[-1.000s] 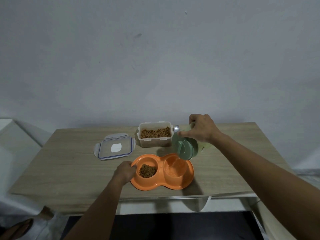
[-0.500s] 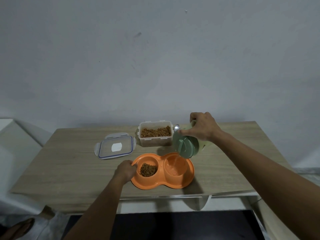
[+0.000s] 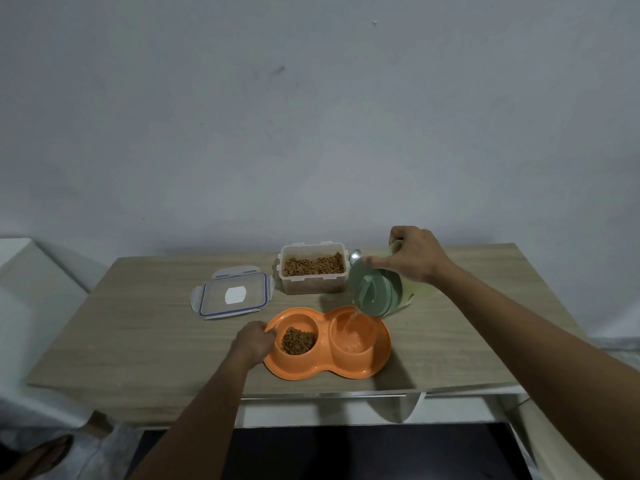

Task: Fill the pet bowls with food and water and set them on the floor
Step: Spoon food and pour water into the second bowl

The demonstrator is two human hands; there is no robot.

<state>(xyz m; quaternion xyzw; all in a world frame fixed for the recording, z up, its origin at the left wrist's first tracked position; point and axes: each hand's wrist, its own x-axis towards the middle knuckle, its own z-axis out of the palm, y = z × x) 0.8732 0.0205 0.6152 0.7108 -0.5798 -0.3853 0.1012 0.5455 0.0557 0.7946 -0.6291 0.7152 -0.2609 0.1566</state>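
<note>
Orange double pet bowl [image 3: 325,370] sits on bench [image 3: 138,334], near front edge. Left well holds kibble [image 3: 298,340]; right well part filled with water [image 3: 353,342], with a thin stream falling in from green jug [image 3: 374,294] tilted just above its far rim. Right hand [image 3: 412,258]: grip wrapped round jug. Left hand [image 3: 254,342]: grip curled on pet bowl's left rim. Behind: open tub [image 3: 313,287] of kibble, spoon [image 3: 355,256] just right of it, lid [image 3: 233,295] lying flat to its left

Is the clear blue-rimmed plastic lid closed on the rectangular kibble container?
No, the clear blue-rimmed plastic lid lies flat on the wooden table, left of the open translucent plastic kibble container.
</note>
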